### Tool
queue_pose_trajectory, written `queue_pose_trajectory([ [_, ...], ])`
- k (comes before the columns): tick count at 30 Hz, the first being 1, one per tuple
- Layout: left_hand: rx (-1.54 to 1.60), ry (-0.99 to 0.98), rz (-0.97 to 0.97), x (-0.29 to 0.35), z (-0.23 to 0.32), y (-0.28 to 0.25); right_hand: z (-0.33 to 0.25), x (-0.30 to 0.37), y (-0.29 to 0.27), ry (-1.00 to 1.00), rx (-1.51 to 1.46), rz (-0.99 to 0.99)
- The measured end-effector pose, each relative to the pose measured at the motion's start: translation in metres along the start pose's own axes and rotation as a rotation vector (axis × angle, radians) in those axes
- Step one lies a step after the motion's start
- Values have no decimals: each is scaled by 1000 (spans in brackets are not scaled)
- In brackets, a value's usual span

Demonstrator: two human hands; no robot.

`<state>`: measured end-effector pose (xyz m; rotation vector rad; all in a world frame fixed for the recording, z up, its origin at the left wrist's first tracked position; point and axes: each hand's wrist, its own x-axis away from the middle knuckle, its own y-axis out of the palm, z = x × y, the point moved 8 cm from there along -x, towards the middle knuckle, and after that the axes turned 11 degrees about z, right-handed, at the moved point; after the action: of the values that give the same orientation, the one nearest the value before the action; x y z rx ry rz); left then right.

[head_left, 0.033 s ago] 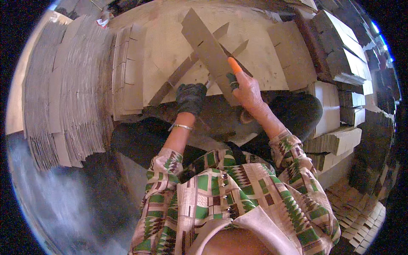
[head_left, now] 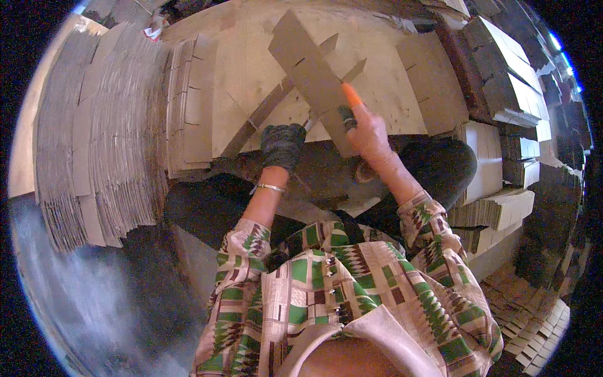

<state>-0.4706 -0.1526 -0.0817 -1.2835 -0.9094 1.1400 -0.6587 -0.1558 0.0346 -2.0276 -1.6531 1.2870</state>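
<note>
A flat, slotted cardboard strip (head_left: pixel 309 69) slants from the upper middle down toward my right hand (head_left: pixel 369 129). That hand grips its right edge near the lower end; an orange cover is on the index finger, which lies along the edge, and a dark cover is on the thumb. My left hand (head_left: pixel 282 146), in a dark glove, is closed around the near end of a narrow cardboard strip (head_left: pixel 354 71) seen edge-on, which passes behind the flat one. Another edge-on cardboard strip (head_left: pixel 267 107) crosses beneath, its near end left of the glove.
A pale wooden board (head_left: pixel 239 69) lies under the strips. Tall stacks of cardboard (head_left: pixel 113 125) line the left side, with a smaller slotted stack (head_left: pixel 191 107) beside them. Cardboard pieces (head_left: pixel 430 81) lie at the board's right, and bundled cardboard (head_left: pixel 502 69) is piled beyond.
My right hand has shifted slightly right and down on the flat strip. A darker piece that showed beside the orange fingertip is no longer visible. My left hand has hardly moved.
</note>
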Motion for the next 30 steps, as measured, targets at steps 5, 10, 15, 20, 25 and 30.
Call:
queue_pose_trajectory([
  [5,30,14,88,5,3,-8,67,-49,-63,86,268,156],
  [10,72,-35,73,2,0,6,198,-73,-107,389,695,-9],
  [15,156,-98,97,-5,4,0,246,-65,-126,444,750,58],
  [20,86,45,250,10,-9,1,138,-79,-123,109,164,391],
  [25,29,28,225,9,-4,-17,11,-17,-20,36,-28,14],
  [30,110,54,249,1,10,-11,2,16,52,-142,69,-248],
])
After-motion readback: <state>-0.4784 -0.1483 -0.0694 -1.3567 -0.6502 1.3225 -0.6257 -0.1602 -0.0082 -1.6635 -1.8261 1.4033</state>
